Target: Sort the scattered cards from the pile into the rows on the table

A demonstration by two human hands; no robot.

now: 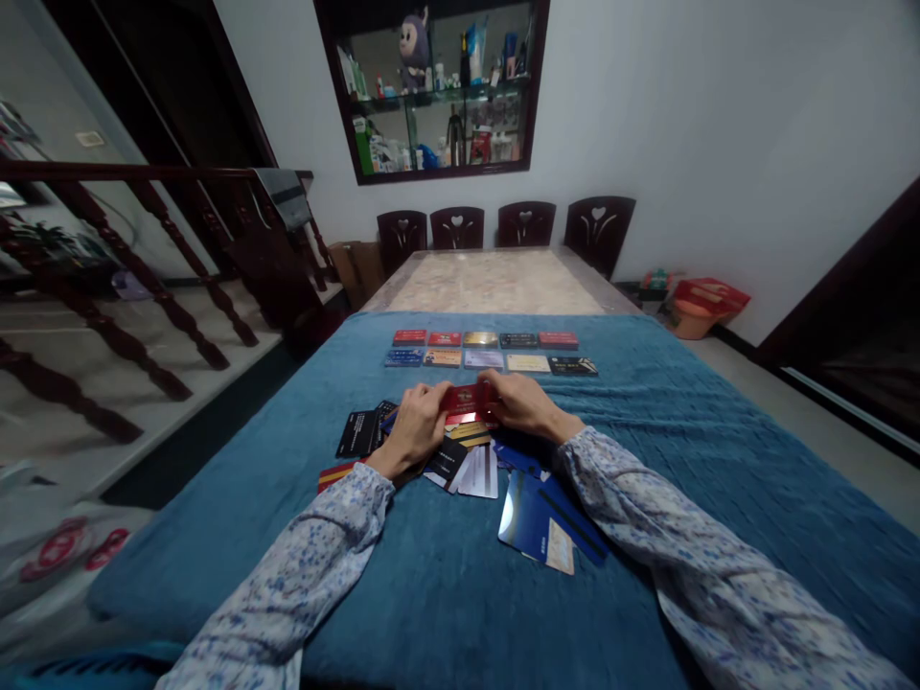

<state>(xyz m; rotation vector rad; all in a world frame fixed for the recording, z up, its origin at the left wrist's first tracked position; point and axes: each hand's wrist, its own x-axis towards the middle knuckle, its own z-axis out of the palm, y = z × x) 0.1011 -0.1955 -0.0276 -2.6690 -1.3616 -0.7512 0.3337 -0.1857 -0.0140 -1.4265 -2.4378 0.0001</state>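
Between my two hands a red card (pixel 467 397) is held up by its ends, tilted toward me. My left hand (pixel 417 422) grips its left end, and my right hand (pixel 518 401) pinches its right end. Below them lies a loose, overlapping heap of cards: a black card (pixel 357 434) at the left, a white striped card (pixel 478 471) in the middle, and a blue card (pixel 523 513) at the right. Beyond my hands, cards sit in two rows, with a gold card (pixel 480 339) in the far row and a cream card (pixel 528 363) in the near one.
A blue cloth (pixel 417 594) covers the near part of the table; its bare stone-patterned top (pixel 489 278) shows farther off. Several dark chairs (pixel 527 222) stand at the far end. A wooden railing (pixel 144 174) runs along the left, and a plastic bag (pixel 64 556) is at lower left.
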